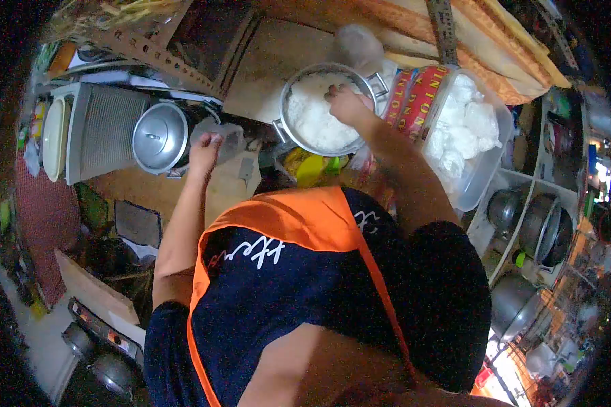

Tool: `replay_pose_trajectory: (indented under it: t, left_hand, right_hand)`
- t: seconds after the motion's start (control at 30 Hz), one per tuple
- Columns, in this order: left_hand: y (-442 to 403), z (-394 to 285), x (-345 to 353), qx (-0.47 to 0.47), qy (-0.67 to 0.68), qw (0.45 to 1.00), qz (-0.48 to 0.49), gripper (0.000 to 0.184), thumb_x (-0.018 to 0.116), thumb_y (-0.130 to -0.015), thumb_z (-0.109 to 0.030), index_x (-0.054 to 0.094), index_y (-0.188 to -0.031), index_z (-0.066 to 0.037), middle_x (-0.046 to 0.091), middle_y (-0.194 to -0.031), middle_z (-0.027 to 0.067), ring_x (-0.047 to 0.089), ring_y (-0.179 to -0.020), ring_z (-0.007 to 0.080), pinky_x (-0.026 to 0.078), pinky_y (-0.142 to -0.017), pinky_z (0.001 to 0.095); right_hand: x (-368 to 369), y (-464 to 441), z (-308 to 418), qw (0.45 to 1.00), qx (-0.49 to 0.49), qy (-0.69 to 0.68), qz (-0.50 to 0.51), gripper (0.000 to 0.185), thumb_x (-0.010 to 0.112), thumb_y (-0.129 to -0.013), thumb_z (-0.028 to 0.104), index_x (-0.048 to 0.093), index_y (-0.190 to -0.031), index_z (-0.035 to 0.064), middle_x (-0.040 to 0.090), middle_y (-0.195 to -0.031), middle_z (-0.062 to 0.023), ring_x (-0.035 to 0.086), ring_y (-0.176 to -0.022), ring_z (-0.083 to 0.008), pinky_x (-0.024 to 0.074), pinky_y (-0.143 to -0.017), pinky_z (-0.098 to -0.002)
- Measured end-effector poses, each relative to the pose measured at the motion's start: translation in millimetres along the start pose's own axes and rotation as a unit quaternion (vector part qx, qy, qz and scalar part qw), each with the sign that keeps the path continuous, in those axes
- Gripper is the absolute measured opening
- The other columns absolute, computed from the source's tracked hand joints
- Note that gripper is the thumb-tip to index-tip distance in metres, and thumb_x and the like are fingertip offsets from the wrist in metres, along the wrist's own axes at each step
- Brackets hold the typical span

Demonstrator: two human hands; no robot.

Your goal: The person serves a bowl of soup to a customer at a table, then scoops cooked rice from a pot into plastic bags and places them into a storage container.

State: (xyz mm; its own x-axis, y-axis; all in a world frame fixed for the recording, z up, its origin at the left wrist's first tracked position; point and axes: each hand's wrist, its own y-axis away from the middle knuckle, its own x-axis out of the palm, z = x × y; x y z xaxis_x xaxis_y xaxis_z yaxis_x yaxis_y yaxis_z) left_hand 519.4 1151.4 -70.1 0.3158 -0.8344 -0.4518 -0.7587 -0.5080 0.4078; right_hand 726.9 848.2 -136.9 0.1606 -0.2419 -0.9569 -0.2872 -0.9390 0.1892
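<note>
My left hand (206, 150) is closed around the edge of a clear plastic bag (229, 138), which hangs open to its right. My right hand (348, 107) reaches into a metal pot (284, 121) with two side handles, its bent fingers at the surface of the white rice (312, 115) inside. Whatever those fingers grip is hidden by the hand and the rice. To the right of the pot, a clear plastic tub (483, 178) holds several knotted bags of white contents (463, 122).
A lidded metal pot (157, 136) stands left of my left hand, beside a grey ridged container (108, 129). Red and yellow printed packaging (414, 102) lies against the tub. Shelves with metal bowls (543, 227) are at the right, and a perforated metal bar (159, 57) crosses the upper left.
</note>
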Motion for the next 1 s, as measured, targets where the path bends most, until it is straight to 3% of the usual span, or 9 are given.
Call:
replay_pose_trajectory:
  t: [0.23, 0.33, 0.47, 0.67, 0.73, 0.77, 0.87, 0.93, 1.0]
  left_hand:
    - [-4.0, 12.9, 41.8, 0.027, -0.087, 0.993, 0.072, 0.028, 0.057, -0.073, -0.023, 0.055, -0.093, -0.003, 0.058, -0.077, 0.0104, 0.054, -0.07, 0.0191, 0.041, -0.065, 0.029]
    - [-22.3, 37.6, 61.0, 0.109, -0.103, 0.984, 0.096, 0.042, 0.058, -0.072, -0.026, 0.05, -0.107, -0.004, 0.058, -0.085, 0.0145, 0.057, -0.079, 0.0237, 0.043, -0.071, 0.0319]
    - [-23.5, 25.3, 89.2, 0.171, -0.204, 0.955, 0.129, 0.054, 0.061, -0.07, -0.033, 0.046, -0.112, -0.003, 0.058, -0.092, 0.0185, 0.057, -0.082, 0.0301, 0.043, -0.073, 0.0347]
    - [-2.0, -10.5, 110.8, 0.076, -0.256, 0.948, 0.173, 0.054, 0.066, -0.065, -0.036, 0.051, -0.108, -0.008, 0.057, -0.087, 0.0208, 0.056, -0.08, 0.0336, 0.044, -0.069, 0.0385]
    - [0.2, -6.3, 113.9, 0.092, -0.251, 0.952, 0.149, 0.053, 0.066, -0.065, -0.036, 0.051, -0.106, -0.008, 0.058, -0.083, 0.0202, 0.056, -0.077, 0.0339, 0.044, -0.067, 0.0392]
    - [0.4, -4.0, 114.8, 0.11, -0.245, 0.955, 0.127, 0.052, 0.066, -0.064, -0.037, 0.052, -0.104, -0.007, 0.058, -0.08, 0.0196, 0.056, -0.075, 0.0343, 0.044, -0.064, 0.0399]
    - [2.9, -13.7, 112.4, 0.135, -0.271, 0.946, 0.115, 0.045, 0.065, -0.065, -0.036, 0.054, -0.098, -0.008, 0.058, -0.074, 0.0176, 0.056, -0.07, 0.0335, 0.044, -0.06, 0.0409]
    - [1.0, -4.1, 116.3, 0.137, -0.284, 0.943, 0.109, 0.043, 0.064, -0.065, -0.037, 0.054, -0.096, -0.008, 0.058, -0.074, 0.0168, 0.056, -0.07, 0.0332, 0.043, -0.06, 0.041]
    - [-1.0, -1.9, 119.6, 0.14, -0.293, 0.941, 0.097, 0.041, 0.064, -0.066, -0.037, 0.055, -0.093, -0.008, 0.058, -0.073, 0.016, 0.056, -0.069, 0.033, 0.043, -0.059, 0.0411]
  right_hand:
    - [53.8, 5.0, -19.5, 0.934, 0.295, -0.199, -0.009, 0.019, 0.047, -0.073, 0.019, 0.061, -0.069, 0.0065, 0.058, -0.082, -0.0101, 0.054, -0.077, -0.0243, 0.0416, -0.064, -0.0346]
    - [-15.0, 24.9, -19.6, 0.969, 0.175, -0.051, 0.164, 0.018, 0.051, -0.069, 0.019, 0.061, -0.079, 0.0088, 0.058, -0.079, -0.0158, 0.057, -0.079, -0.0279, 0.0468, -0.063, -0.0418]
    - [-49.6, 21.0, -19.1, 0.965, 0.182, -0.169, 0.083, 0.018, 0.051, -0.069, 0.018, 0.061, -0.075, 0.0058, 0.058, -0.078, -0.017, 0.058, -0.074, -0.0276, 0.0471, -0.059, -0.043]
    - [41.5, -32.1, -15.5, 0.934, 0.293, -0.197, 0.058, 0.026, 0.045, -0.072, 0.021, 0.058, -0.083, 0.0014, 0.058, -0.08, -0.0157, 0.058, -0.074, -0.0307, 0.0471, -0.065, -0.0423]
    - [74.5, -50.4, -1.5, 0.925, 0.228, -0.15, -0.265, 0.021, 0.047, -0.072, 0.021, 0.058, -0.073, 0.0037, 0.058, -0.077, -0.0155, 0.056, -0.07, -0.0291, 0.0451, -0.062, -0.0399]
    - [75.2, -62.9, 8.0, 0.925, 0.226, -0.153, -0.265, 0.021, 0.047, -0.072, 0.021, 0.058, -0.073, 0.0037, 0.058, -0.077, -0.0155, 0.056, -0.07, -0.0291, 0.0451, -0.062, -0.0399]
    - [59.9, -79.5, 35.8, 0.902, 0.249, -0.304, -0.18, 0.017, 0.049, -0.069, 0.018, 0.059, -0.071, 0.0039, 0.058, -0.075, -0.0149, 0.056, -0.07, -0.0297, 0.0437, -0.066, -0.0397]
    - [38.6, -72.1, 42.7, 0.91, 0.174, -0.376, 0.008, 0.015, 0.051, -0.065, 0.016, 0.058, -0.068, 0.0038, 0.057, -0.074, -0.015, 0.055, -0.071, -0.0297, 0.043, -0.067, -0.0396]
    - [35.9, -66.2, 50.2, 0.919, 0.136, -0.371, 0.004, 0.014, 0.051, -0.064, 0.016, 0.058, -0.067, 0.0039, 0.057, -0.073, -0.0149, 0.055, -0.072, -0.0297, 0.0427, -0.067, -0.0392]
